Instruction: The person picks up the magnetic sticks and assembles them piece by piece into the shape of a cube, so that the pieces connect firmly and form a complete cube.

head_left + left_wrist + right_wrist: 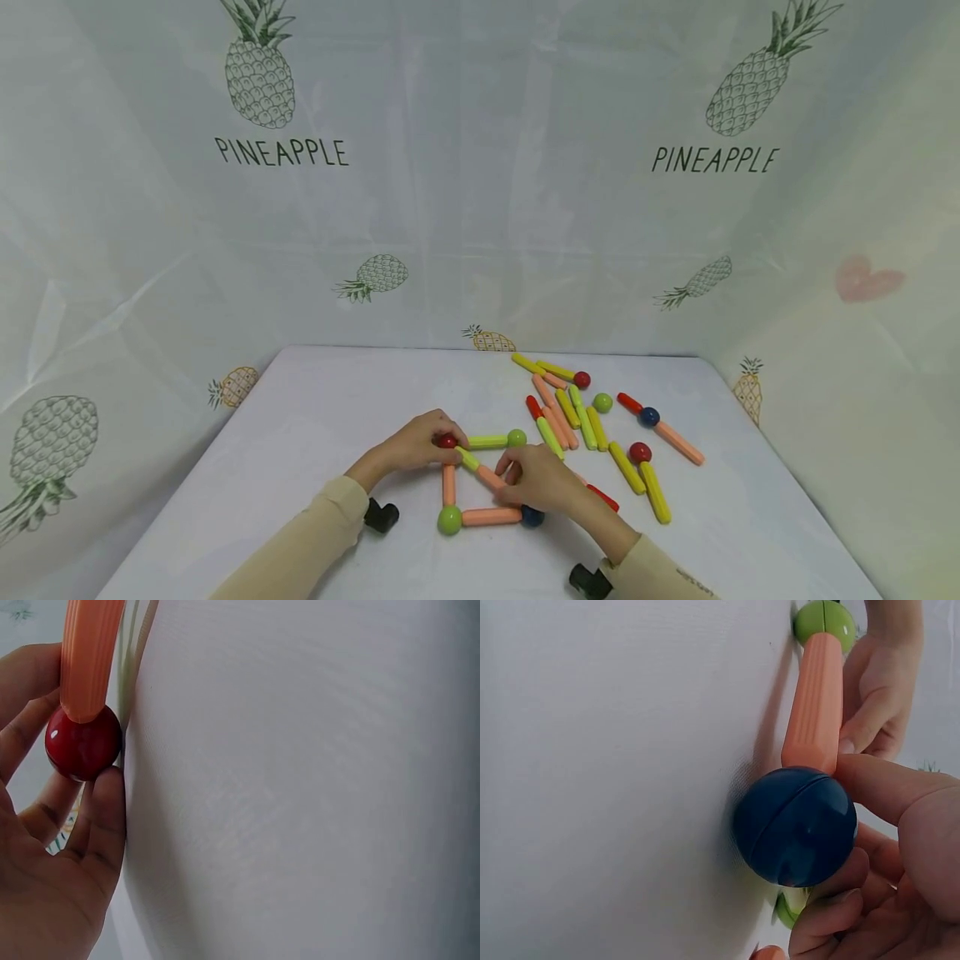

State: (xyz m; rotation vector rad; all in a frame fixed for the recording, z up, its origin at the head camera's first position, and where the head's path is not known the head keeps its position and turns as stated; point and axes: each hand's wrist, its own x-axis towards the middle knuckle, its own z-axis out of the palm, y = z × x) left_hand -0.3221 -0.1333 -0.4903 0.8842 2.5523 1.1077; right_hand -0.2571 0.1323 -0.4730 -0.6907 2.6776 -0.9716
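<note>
On the white table lies a four-sided frame of sticks joined by balls. My left hand [415, 442] grips the red ball [81, 744] at its far left corner, thumb and fingers around it. An orange stick [448, 485] runs from there to a green ball [450, 521]; another orange stick [814, 705] leads on to the dark blue ball [795, 826]. A yellow-green stick [487, 442] joins the red ball and the far green ball [517, 437]. Across the frame slants a yellow-green stick [468, 460] with an orange stick [491, 477], which my right hand [545, 481] pinches beside the blue ball.
Several loose yellow, orange and green sticks [572, 408] lie to the right, with a green ball [602, 403] and red balls [640, 452] among them. A blue ball [649, 417] there joins a red and an orange stick. Partly behind my right hand lies a red stick [603, 498].
</note>
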